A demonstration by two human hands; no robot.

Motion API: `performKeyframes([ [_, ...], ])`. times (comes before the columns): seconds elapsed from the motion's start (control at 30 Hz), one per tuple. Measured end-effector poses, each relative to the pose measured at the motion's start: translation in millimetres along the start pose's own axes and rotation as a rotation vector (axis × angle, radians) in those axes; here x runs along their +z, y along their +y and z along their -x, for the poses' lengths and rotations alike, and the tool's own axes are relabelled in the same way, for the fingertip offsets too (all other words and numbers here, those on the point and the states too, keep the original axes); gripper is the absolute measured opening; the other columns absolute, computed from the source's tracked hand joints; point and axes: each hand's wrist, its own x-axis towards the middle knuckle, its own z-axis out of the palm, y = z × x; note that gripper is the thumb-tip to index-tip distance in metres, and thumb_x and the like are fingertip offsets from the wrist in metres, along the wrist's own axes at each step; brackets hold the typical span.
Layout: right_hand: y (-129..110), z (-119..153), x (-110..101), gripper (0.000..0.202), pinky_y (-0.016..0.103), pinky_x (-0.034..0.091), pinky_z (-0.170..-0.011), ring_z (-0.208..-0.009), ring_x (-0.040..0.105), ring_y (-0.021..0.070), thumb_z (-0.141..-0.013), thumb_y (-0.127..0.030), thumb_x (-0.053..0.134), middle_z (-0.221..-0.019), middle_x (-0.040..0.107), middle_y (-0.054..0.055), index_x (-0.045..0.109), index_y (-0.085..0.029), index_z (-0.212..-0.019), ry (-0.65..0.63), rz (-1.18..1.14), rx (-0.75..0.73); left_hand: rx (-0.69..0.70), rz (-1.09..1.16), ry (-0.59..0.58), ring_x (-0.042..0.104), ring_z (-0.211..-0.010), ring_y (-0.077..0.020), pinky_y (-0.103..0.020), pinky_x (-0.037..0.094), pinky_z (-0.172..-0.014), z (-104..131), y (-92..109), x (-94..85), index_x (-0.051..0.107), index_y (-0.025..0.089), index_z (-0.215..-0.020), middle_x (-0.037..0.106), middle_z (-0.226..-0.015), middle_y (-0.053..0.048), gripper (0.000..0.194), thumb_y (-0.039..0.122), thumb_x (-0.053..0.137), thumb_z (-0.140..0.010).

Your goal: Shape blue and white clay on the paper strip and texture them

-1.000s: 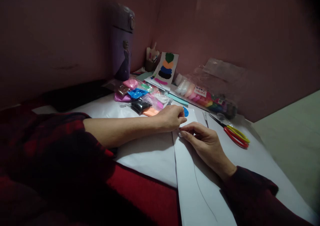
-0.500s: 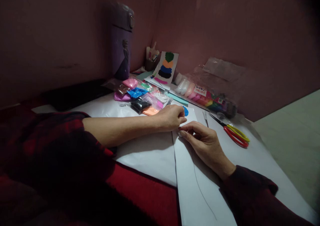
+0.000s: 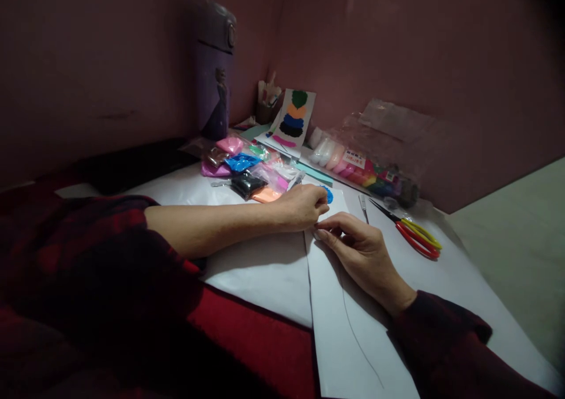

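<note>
On a white sheet point(image 3: 339, 334) bearing a long thin curved line, my left hand point(image 3: 302, 206) rests with its fingers curled closed, just below a small blue patch point(image 3: 328, 194). My right hand point(image 3: 355, 246) lies close beside it, thumb and index finger pinched together near the left fingers. What either hand grips is too small or hidden to name. To the right of the hands lie a thin metal-tipped tool point(image 3: 362, 209) and scissors point(image 3: 415, 239) with red and yellow handles.
Plastic packets of coloured clay point(image 3: 242, 162) lie behind my left forearm. A purple bottle point(image 3: 215, 81) stands at the back left. A painted card point(image 3: 297, 119) leans near a cup of tools point(image 3: 265, 112). A bag of coloured clay point(image 3: 362, 166) lies by the wall.
</note>
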Motion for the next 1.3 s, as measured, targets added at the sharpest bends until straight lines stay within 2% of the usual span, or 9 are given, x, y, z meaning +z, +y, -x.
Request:
performKeyframes([
  [0.13, -0.8, -0.4, 0.6, 0.005, 0.028, 0.045, -0.059, -0.068, 0.057, 0.0139, -0.086, -0.020, 0.064, -0.083, 0.066, 0.003, 0.068, -0.020, -0.087, 0.001, 0.011, -0.008, -0.002, 0.029, -0.012, 0.055, -0.065, -0.0129, -0.024, 0.039, -0.060, 0.7, 0.2, -0.1, 0.055, 0.016, -0.071, 0.062, -0.070, -0.001, 0.015, 0.017, 0.048, -0.084],
  [0.37, -0.6, -0.3, 0.5, 0.005, 0.029, 0.043, -0.058, -0.068, 0.057, 0.0145, -0.087, -0.021, 0.063, -0.082, 0.065, 0.004, 0.067, -0.020, -0.085, -0.002, 0.039, -0.027, 0.029, -0.051, 0.009, 0.054, -0.070, -0.0143, -0.025, 0.037, -0.061, -0.4, -1.1, 0.5, 0.058, 0.016, -0.073, 0.062, -0.072, -0.001, 0.011, 0.019, 0.052, -0.081],
  [0.57, -0.5, -0.2, 0.5, 0.006, 0.029, 0.043, -0.059, -0.068, 0.055, 0.0143, -0.088, -0.021, 0.061, -0.083, 0.064, 0.004, 0.066, -0.021, -0.086, -0.013, 0.074, -0.043, 0.025, -0.059, 0.006, 0.055, -0.070, -0.0140, -0.025, 0.041, -0.066, -0.8, -0.1, 0.3, 0.061, 0.015, -0.074, 0.063, -0.073, -0.001, 0.010, 0.018, 0.053, -0.080],
  [1.0, -2.8, -1.3, 1.1, 0.007, 0.029, 0.044, -0.061, -0.066, 0.053, 0.0131, -0.087, -0.017, 0.059, -0.083, 0.062, 0.003, 0.064, -0.021, -0.085, -0.022, 0.122, -0.073, 0.029, -0.031, 0.013, 0.051, -0.064, -0.0119, -0.024, 0.037, -0.062, 0.3, 4.6, -2.4, 0.063, 0.014, -0.071, 0.059, -0.066, 0.001, 0.010, 0.016, 0.057, -0.078],
  [1.3, 0.9, -0.8, 0.9, 0.006, 0.030, 0.044, -0.062, -0.068, 0.054, 0.0142, -0.088, -0.018, 0.059, -0.085, 0.063, 0.004, 0.065, -0.020, -0.087, -0.025, 0.116, -0.077, 0.027, -0.050, -0.003, 0.053, -0.067, -0.0132, -0.025, 0.038, -0.063, -1.2, 2.6, -0.7, 0.063, 0.014, -0.073, 0.061, -0.069, 0.000, 0.010, 0.016, 0.056, -0.080],
])
